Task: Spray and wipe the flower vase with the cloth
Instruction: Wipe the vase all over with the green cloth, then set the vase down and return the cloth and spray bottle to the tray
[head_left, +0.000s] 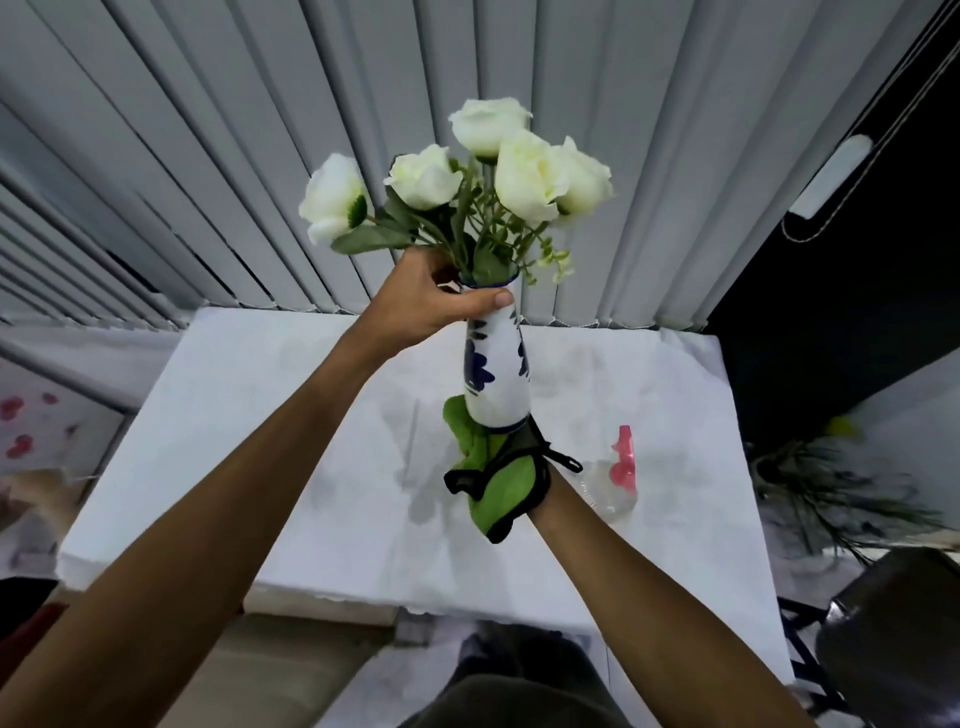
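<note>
Head view: your left hand (431, 306) grips the vase (496, 369) by its neck. The right hand (535, 508) below the base is hidden by the green cloth (506, 488), so its grip is unclear. The glaze is likely slippery and fragile: hold at the neck.

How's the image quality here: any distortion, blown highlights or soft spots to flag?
Head view: wide-angle distortion fans and curves the vertical blinds; the white roses are overexposed, petal detail largely lost; the pink-topped spray bottle looks soft and smeared; the vase and the left hand gripping its neck are reasonably sharp; the upper right is near black.
</note>
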